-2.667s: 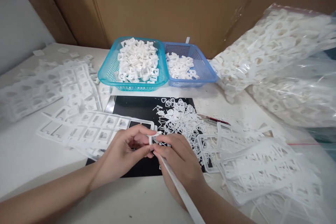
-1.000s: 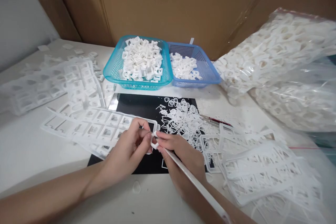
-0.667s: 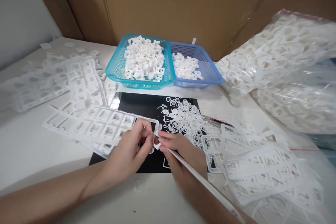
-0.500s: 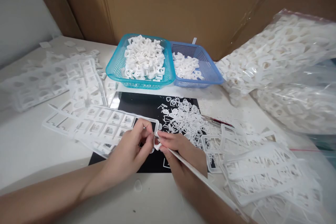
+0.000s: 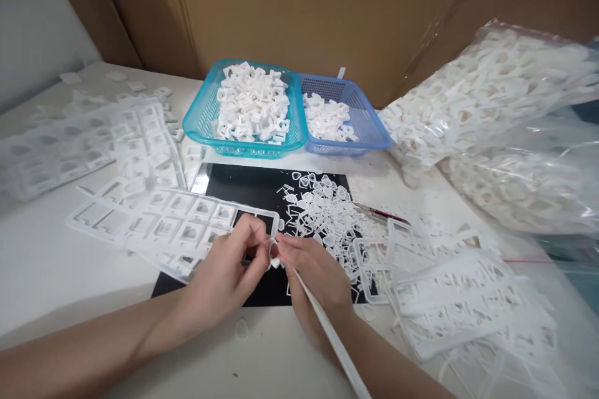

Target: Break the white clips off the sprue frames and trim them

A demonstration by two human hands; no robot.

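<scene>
Over a black mat (image 5: 234, 182), both hands meet at a small white plastic piece (image 5: 274, 262) with an opening in it. My left hand (image 5: 229, 268) is closed, thumb and index finger pinching its left side. My right hand (image 5: 318, 271) grips the piece from the right, fingers closed. A long white strip (image 5: 330, 330) runs from under my right fingers toward me; what it belongs to is hidden. Just left of the hands, partly beneath my left hand, lies a white sheet of framed square pieces (image 5: 189, 230).
Behind stand a teal basket (image 5: 187, 128) and a blue basket (image 5: 374, 121), both with white pieces. Thin scraps (image 5: 322, 212) and a slender dark red tool (image 5: 386, 214) lie right. Emptied frames (image 5: 458, 305) and filled plastic bags (image 5: 486, 87) are further right; more sheets (image 5: 60, 143) lie left.
My right hand has turned, and the long strip has swung to point more steeply toward me. The small piece shows at a different angle between the fingers. The whole view shifts slightly.
</scene>
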